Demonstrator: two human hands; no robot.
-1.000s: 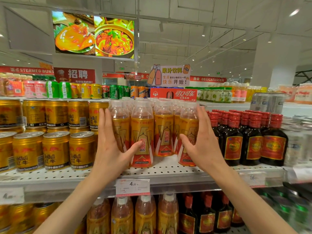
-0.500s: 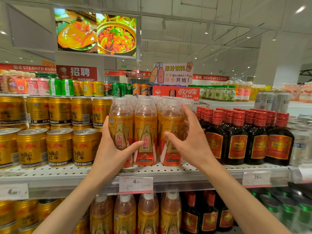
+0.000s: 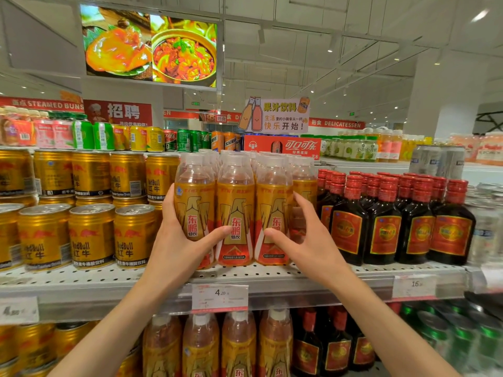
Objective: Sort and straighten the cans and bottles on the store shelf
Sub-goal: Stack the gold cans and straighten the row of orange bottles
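Two hands work the front row of orange bottles (image 3: 235, 213) on our shelf (image 3: 299, 278). Our left hand (image 3: 179, 240) wraps around the leftmost front bottle (image 3: 194, 208), fingers behind its left side and the thumb laid across its label toward the middle bottle, so it grips that bottle. Our right hand (image 3: 304, 240) is open and cupped against the right side of the third front bottle (image 3: 273, 210), its thumb on the lower label and its fingers reaching up between that bottle and the one behind; whether it truly clasps the bottle we cannot tell.

All three front bottles stand upright at the shelf's front edge, side by side and touching, with more rows of the same drink behind them. Just left of our left hand sit gold cans (image 3: 89, 235), stacked in two tiers. Just right of our right hand stand dark bottles (image 3: 386, 224) with red caps, in tidy rows. Below the orange bottles a price tag (image 3: 220, 297) reading 4.20 hangs on the shelf lip, and beneath it the lower shelf carries more of the same orange bottles, gold cans and dark bottles.
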